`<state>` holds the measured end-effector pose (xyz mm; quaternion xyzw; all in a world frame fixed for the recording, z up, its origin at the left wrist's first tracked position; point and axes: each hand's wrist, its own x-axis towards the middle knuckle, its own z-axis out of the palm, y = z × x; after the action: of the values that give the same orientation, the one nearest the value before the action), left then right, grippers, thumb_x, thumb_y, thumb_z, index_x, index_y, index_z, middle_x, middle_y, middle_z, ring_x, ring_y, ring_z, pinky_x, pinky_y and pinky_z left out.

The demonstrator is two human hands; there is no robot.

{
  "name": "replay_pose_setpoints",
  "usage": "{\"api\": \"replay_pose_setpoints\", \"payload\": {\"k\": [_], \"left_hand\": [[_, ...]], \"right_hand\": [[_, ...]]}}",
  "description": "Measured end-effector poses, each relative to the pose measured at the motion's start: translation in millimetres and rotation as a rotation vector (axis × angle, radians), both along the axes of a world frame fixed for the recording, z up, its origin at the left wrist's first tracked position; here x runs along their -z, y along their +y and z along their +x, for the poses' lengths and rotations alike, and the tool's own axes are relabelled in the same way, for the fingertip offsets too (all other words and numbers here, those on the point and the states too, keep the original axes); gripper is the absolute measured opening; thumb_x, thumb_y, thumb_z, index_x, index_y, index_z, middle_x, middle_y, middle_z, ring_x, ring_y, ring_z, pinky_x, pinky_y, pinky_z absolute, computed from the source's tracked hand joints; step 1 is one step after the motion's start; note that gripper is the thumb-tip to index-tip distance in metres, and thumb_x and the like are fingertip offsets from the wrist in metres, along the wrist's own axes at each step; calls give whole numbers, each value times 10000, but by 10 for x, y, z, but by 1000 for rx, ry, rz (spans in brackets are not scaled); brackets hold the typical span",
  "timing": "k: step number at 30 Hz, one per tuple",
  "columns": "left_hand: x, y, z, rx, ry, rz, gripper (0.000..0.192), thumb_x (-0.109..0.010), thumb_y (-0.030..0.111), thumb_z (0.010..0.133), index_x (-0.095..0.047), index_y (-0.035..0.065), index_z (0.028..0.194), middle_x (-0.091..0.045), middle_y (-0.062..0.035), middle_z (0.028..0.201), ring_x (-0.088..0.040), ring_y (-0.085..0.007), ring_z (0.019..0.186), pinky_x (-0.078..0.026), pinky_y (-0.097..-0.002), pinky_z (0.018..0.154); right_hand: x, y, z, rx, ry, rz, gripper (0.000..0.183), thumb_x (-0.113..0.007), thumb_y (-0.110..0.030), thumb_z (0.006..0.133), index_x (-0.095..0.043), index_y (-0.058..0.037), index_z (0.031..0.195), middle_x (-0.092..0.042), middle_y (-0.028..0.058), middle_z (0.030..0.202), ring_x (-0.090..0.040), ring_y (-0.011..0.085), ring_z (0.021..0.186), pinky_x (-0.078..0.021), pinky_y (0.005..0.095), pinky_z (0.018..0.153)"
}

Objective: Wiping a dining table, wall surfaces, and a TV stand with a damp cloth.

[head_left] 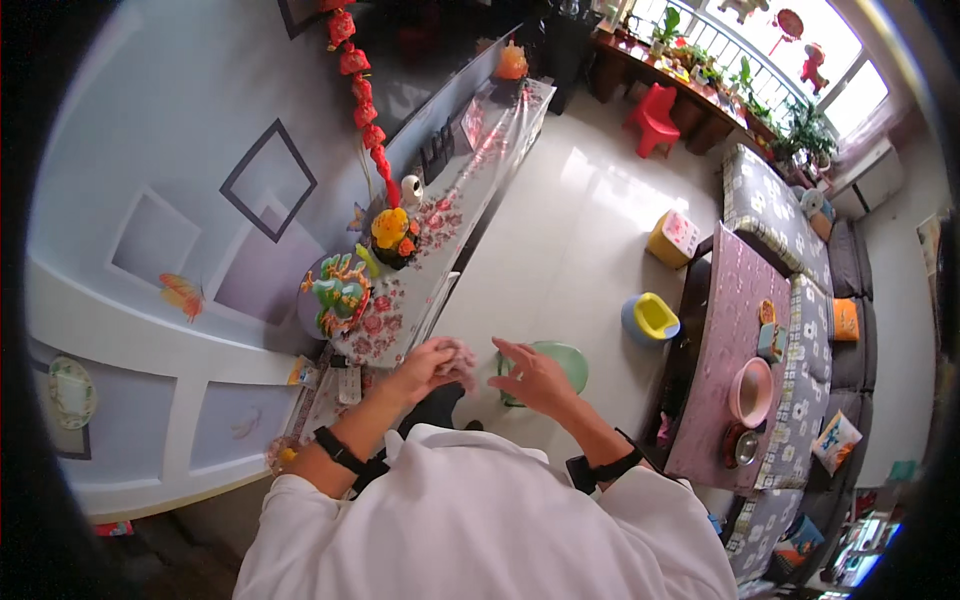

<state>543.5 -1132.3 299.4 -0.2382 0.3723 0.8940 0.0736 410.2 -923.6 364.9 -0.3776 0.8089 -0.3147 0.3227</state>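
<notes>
My left hand (pixel 429 369) is closed around a crumpled pinkish cloth (pixel 459 365), whose loose folds hang from the fingers. It is held in front of the near end of a long cabinet spread with a rose-patterned cover (pixel 379 322). My right hand (pixel 534 375) has its fingers apart and nothing in it, the fingertips pointing towards the cloth without touching it. Beneath that hand, partly hidden by it, stands a green plastic stool (pixel 566 366) on the tiled floor.
On the cabinet stand a green-and-orange ornament (pixel 339 294), a yellow flower arrangement (pixel 391 229) and a small white camera (pixel 412 189). To the right are a yellow-and-blue potty (pixel 651 319), a boxy stool (pixel 673 238) and a coffee table (pixel 709 390) bearing a pink basin (pixel 751 391).
</notes>
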Motion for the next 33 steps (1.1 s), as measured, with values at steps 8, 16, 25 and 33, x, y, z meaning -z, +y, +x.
{"api": "replay_pose_setpoints", "payload": {"k": [8,16,25,33], "left_hand": [[222,-404,-1263,87,65,41,165,-445,27,957,-572,50,1060,-613,-64,951,-555,-99,677,-575,-339,781],[439,-1035,-2543,88,77,179,145,-472,42,950,-561,23,1062,-604,-70,921,-541,-125,671,-564,-361,663],[230,-1198,-3923,-58,-102,225,148,-448,103,973,-586,75,1018,-596,-24,837,-620,-110,775,-528,-286,635],[916,-2099,-3886,-58,-607,-193,450,-573,491,1004,-570,90,800,-570,-40,632,-525,-138,474,-407,-320,388]], "right_hand": [[90,-739,-1037,-152,263,-33,686,-787,-336,843,-528,-153,1452,-609,138,1353,-699,291,1013,-561,408,874],[51,-1385,-2237,-13,171,69,866,-849,-356,774,-454,-112,1505,-564,158,1412,-629,321,1168,-525,443,968],[293,-1938,-3308,-69,164,-29,890,-880,-257,726,-463,-74,1490,-509,158,1477,-518,344,1325,-469,438,1069],[837,-2167,-5092,-152,-50,73,697,-785,-294,849,-515,-81,1455,-682,166,1260,-695,294,1085,-551,406,920]]}}
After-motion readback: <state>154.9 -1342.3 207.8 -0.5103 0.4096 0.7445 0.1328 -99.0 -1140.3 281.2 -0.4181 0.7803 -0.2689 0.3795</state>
